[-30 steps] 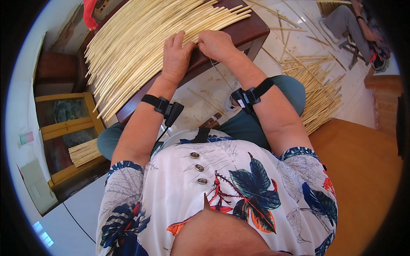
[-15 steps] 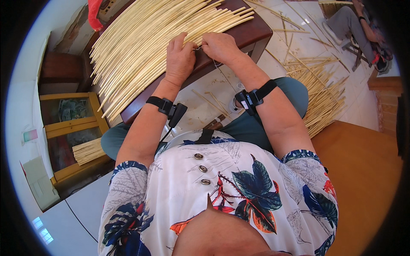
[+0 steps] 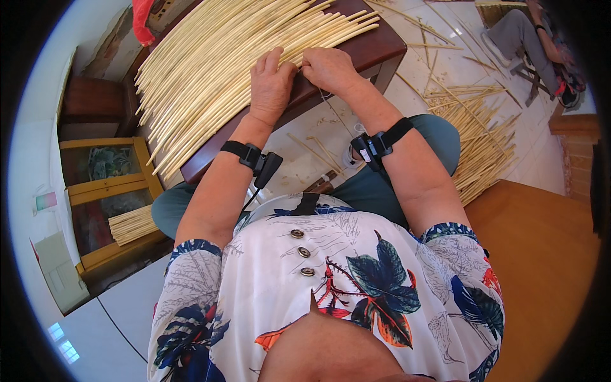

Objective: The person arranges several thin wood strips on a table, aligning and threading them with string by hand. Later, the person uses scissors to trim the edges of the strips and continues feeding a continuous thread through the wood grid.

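Long pale peeled stalks (image 3: 210, 83) lie side by side in a broad mat on a dark red wooden table (image 3: 372, 44). At the mat's near edge, my left hand (image 3: 272, 83) is closed, thumb and forefinger pinching a thin pale string. My right hand (image 3: 329, 68) is closed just to its right, fingertips pressed together on the same string. From beneath the right hand, the string (image 3: 334, 111) hangs down past the table edge toward my knee. Whether a knot sits between the fingertips is hidden.
A heap of stalks (image 3: 477, 134) covers the floor at right, with loose pieces scattered behind. Another stalk bundle (image 3: 132, 225) sticks out beside a yellow-framed cabinet (image 3: 108, 188). A seated person (image 3: 519, 44) is at the far right. Red plastic (image 3: 142, 22) hangs at the upper left.
My left hand has shifted slightly right, closer to my right hand. The gap between the fingertips has narrowed. The stalks lie as before.
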`<state>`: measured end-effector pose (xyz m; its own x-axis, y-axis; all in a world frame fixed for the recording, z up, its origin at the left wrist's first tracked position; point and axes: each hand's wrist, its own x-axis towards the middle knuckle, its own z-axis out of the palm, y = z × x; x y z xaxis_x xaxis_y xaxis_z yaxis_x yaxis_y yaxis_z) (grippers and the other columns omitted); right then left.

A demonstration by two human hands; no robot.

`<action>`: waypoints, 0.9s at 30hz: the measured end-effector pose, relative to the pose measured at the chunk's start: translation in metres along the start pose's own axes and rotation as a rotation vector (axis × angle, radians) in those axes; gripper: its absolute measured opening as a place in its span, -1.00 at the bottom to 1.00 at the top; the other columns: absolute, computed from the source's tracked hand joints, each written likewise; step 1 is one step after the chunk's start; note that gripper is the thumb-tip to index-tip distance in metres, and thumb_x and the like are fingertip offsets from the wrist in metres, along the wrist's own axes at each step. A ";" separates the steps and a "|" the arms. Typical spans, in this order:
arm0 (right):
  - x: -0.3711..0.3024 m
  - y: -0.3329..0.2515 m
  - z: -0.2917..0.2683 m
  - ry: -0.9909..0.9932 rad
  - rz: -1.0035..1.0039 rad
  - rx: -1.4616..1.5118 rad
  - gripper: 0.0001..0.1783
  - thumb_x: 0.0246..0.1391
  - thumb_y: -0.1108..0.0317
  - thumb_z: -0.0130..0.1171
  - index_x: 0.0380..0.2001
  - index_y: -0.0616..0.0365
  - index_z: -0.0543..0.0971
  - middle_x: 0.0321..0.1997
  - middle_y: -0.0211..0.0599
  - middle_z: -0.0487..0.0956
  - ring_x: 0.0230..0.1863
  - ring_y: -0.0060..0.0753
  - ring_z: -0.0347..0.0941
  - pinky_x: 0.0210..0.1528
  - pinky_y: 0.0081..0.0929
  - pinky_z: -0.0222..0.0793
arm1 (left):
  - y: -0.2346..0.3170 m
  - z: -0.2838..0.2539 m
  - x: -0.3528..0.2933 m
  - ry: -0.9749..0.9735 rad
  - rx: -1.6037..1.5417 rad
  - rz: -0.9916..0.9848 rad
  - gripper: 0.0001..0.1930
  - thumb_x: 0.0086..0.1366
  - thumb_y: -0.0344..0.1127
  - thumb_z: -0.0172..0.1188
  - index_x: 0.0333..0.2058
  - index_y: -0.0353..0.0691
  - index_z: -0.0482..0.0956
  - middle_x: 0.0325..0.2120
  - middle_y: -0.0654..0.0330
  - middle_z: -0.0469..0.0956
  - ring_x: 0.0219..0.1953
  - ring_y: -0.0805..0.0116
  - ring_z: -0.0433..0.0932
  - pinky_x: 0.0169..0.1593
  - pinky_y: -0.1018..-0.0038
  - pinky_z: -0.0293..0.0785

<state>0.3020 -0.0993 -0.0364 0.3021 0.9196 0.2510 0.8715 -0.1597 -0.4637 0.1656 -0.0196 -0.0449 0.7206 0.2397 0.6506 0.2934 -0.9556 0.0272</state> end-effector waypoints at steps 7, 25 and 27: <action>-0.001 0.000 0.007 0.110 0.026 -0.015 -0.84 -0.14 0.32 0.02 -0.58 0.17 0.52 -0.51 -0.08 0.54 -0.41 -0.01 0.49 -0.35 -0.16 0.40 | -0.003 0.000 -0.002 -0.031 -0.058 -0.071 -0.87 -0.02 -0.38 0.21 -0.43 -0.12 0.49 -0.14 0.18 0.38 -0.08 0.14 0.35 -0.13 0.27 0.26; -0.009 -0.007 -0.011 0.106 0.072 -0.138 -0.84 -0.17 0.40 0.04 -0.48 0.23 0.52 -0.42 -0.03 0.56 -0.35 -0.05 0.53 -0.33 -0.23 0.45 | 0.001 0.001 -0.001 -0.034 -0.046 -0.084 -0.87 -0.03 -0.40 0.17 -0.45 -0.16 0.43 -0.29 0.21 0.36 -0.24 0.18 0.33 -0.19 0.30 0.19; -0.010 -0.007 -0.015 0.089 0.087 -0.136 -0.83 -0.17 0.40 0.04 -0.46 0.24 0.52 -0.40 -0.01 0.56 -0.33 -0.04 0.53 -0.31 -0.22 0.45 | 0.000 0.001 -0.002 -0.041 -0.052 -0.089 -0.87 -0.04 -0.40 0.17 -0.46 -0.17 0.42 -0.30 0.20 0.36 -0.24 0.18 0.33 -0.19 0.30 0.19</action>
<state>0.2988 -0.1127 -0.0228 0.4067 0.8655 0.2923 0.8829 -0.2903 -0.3691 0.1644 -0.0199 -0.0471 0.7185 0.3303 0.6121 0.3257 -0.9374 0.1234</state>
